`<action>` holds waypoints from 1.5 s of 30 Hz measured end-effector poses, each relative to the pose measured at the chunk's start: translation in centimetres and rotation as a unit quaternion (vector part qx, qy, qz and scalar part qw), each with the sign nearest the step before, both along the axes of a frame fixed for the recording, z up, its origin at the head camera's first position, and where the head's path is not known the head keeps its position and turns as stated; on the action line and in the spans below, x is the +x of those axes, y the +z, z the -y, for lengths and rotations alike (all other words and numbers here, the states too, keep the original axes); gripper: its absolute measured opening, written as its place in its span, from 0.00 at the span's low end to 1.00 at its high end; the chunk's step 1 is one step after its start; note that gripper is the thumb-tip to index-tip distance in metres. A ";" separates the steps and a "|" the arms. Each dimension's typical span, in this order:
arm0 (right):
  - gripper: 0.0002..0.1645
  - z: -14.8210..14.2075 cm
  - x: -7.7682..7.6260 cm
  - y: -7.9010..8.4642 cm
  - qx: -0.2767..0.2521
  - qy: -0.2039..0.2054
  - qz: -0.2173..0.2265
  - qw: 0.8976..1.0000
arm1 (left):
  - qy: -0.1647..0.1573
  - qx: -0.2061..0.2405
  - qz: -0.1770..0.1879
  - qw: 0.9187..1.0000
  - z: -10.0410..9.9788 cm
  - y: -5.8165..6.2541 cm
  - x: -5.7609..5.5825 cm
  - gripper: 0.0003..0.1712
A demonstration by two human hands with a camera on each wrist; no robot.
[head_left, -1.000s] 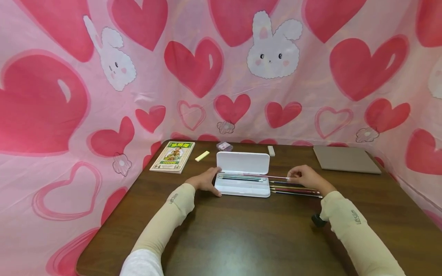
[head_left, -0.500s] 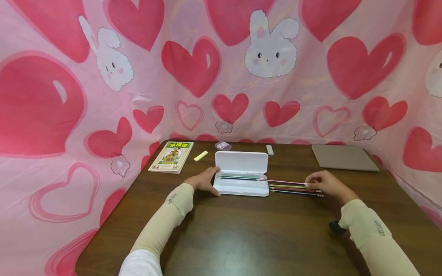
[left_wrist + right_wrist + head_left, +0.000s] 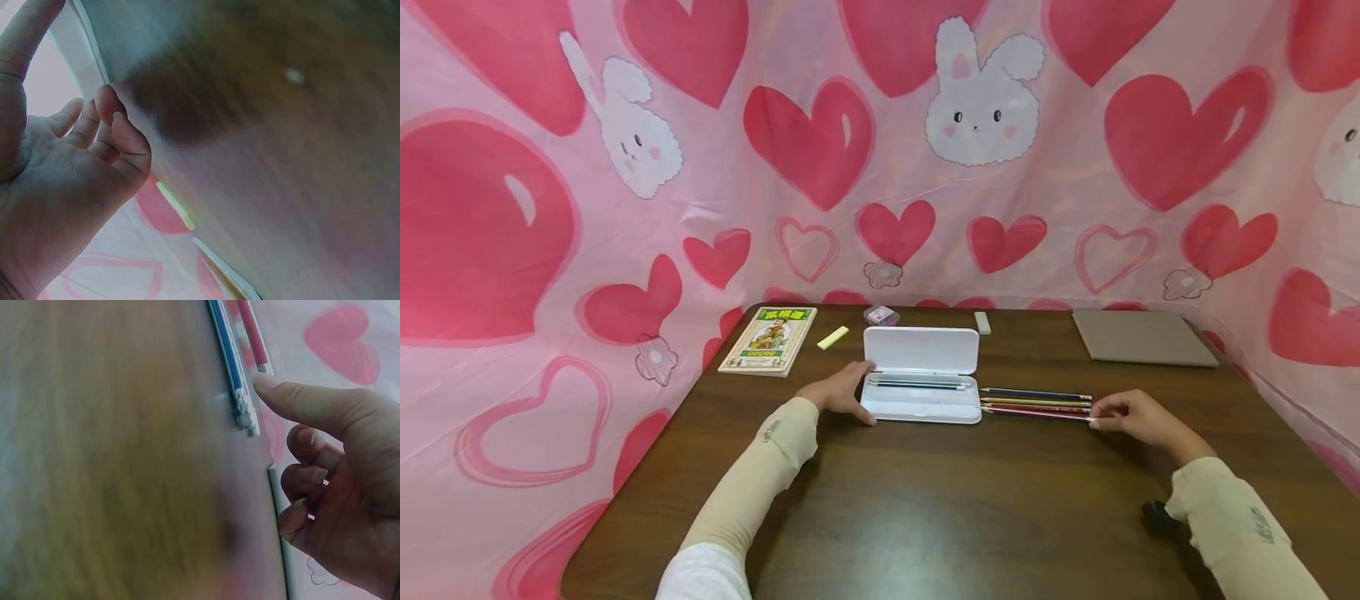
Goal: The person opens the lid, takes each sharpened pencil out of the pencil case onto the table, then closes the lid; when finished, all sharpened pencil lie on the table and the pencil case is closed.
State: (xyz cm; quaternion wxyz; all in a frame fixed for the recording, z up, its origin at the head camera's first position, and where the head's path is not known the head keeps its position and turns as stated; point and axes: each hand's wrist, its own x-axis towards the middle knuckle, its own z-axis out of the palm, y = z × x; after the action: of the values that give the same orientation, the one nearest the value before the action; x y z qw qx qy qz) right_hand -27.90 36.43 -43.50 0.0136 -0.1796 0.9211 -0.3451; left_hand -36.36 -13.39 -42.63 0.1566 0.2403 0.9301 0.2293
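Note:
A white pencil case [image 3: 936,412] lies with its lid raised, and dark green pencils [image 3: 917,384] rest in its back compartment. My left hand [image 3: 841,392] holds the case's left end, thumb at the front corner and fingers toward the hinge; the left wrist view shows those fingers [image 3: 112,128] bent beside the white edge. To the right of the case, several pencils [image 3: 1037,393] lie side by side on the table. Over the front of that row, my right hand [image 3: 1138,417] pinches the end of a pink-red pencil [image 3: 251,331] between thumb and index finger. A blue pencil [image 3: 228,350] lies beside it.
Behind the case are a yellow stick-like block [image 3: 832,337], a small purple-tinted clear box [image 3: 882,316] and a white eraser-like block [image 3: 982,323]. A booklet [image 3: 769,342] lies at back left, a flat grey-brown panel [image 3: 1142,337] at back right. A patterned cloth hangs behind the table.
My right hand has carried the pink-red pencil from above the case rightward and toward me, down to the front of the pencil row. The left hand has stayed at the case.

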 end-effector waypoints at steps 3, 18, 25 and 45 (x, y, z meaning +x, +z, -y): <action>0.07 -0.4 0.2 -0.2 0.006 -0.008 0.010 1.000 | -0.001 0.000 -0.002 1.000 0.0 0.0 0.0 0.60; 0.07 -1.2 0.5 -0.9 0.004 -0.002 0.003 1.000 | 0.009 0.001 0.011 1.000 0.0 0.2 0.0 0.60; 0.10 -1.1 0.4 -0.9 0.026 -0.025 0.033 0.999 | 0.010 -0.001 0.009 1.000 0.0 0.2 0.1 0.59; 0.10 -0.3 0.4 -0.8 0.008 -0.045 -0.010 0.999 | -0.005 0.005 -0.015 1.000 0.1 0.0 0.3 0.59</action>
State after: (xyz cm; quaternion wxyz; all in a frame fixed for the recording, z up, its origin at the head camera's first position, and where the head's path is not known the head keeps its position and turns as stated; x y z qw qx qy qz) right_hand -27.46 36.73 -44.25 -0.0101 -0.1414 0.9309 -0.3366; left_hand -36.04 -13.47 -42.59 0.1426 0.2494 0.9300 0.2294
